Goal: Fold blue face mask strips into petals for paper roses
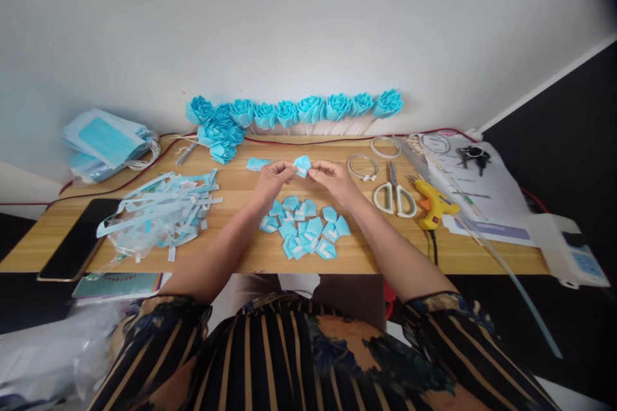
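Note:
Between my two hands is a small folded blue piece [302, 165] with a white strip on its lower part. My left hand [274, 178] pinches its left side, and my right hand [333, 178] pinches its right side. A flat blue piece [258, 164] lies just behind my left hand. Several folded blue pieces [313, 227], some with white strips, lie in a loose heap on the wooden table [241, 250], between my forearms.
Blue flowers [311, 109] line the wall. At left are masks [108, 138], cut strips [161, 209] and a phone [80, 237]. At right are tape rolls [385, 146], scissors [394, 196], a yellow glue gun [436, 203], keys [475, 155] and papers [491, 186].

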`<state>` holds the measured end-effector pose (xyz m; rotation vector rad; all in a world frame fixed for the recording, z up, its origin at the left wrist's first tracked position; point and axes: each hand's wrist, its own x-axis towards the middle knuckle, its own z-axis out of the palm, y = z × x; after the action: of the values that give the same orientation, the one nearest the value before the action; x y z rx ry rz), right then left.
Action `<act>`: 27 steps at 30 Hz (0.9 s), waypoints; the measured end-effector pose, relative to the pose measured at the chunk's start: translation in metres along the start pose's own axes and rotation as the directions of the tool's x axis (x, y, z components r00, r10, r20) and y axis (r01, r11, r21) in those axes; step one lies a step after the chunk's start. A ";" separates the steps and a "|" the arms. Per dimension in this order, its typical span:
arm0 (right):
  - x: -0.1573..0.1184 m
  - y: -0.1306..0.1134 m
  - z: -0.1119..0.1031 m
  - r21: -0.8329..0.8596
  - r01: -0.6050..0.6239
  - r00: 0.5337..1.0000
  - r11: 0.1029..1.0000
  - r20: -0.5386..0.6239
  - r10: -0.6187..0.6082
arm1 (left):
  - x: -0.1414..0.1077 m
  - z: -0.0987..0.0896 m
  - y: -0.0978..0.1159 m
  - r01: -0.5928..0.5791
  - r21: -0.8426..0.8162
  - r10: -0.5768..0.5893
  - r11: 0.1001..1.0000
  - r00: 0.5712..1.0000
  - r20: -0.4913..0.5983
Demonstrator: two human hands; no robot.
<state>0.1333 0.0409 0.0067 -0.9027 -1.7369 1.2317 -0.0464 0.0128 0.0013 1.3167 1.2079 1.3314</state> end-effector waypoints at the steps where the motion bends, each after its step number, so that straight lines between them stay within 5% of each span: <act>1: 0.000 0.000 0.000 -0.016 -0.001 1.000 1.000 -0.006 0.001 | 0.000 0.000 0.000 0.000 0.002 0.000 1.000 1.000 0.006; 7: 0.001 0.004 0.001 -0.048 0.006 0.997 0.999 -0.072 -0.010 | -0.001 0.002 0.000 -0.044 -0.029 0.042 0.999 0.996 -0.074; 11: 0.001 0.006 0.001 -0.115 0.018 0.987 0.993 -0.158 -0.036 | -0.005 0.006 0.002 -0.180 0.154 0.210 0.972 0.955 -0.210; 16: 0.000 0.004 0.006 -0.211 0.066 0.980 0.975 -0.170 -0.103 | -0.010 0.011 -0.003 -0.261 0.429 0.324 0.865 0.943 -0.079; 27: -0.003 0.004 0.011 -0.324 0.126 0.970 0.937 -0.159 -0.186 | -0.008 0.010 -0.010 -0.268 0.540 0.346 0.798 0.937 -0.045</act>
<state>0.1252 0.0354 -0.0003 -1.0044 -1.8392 0.7529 -0.0360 0.0064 -0.0105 1.9048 1.5851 1.3874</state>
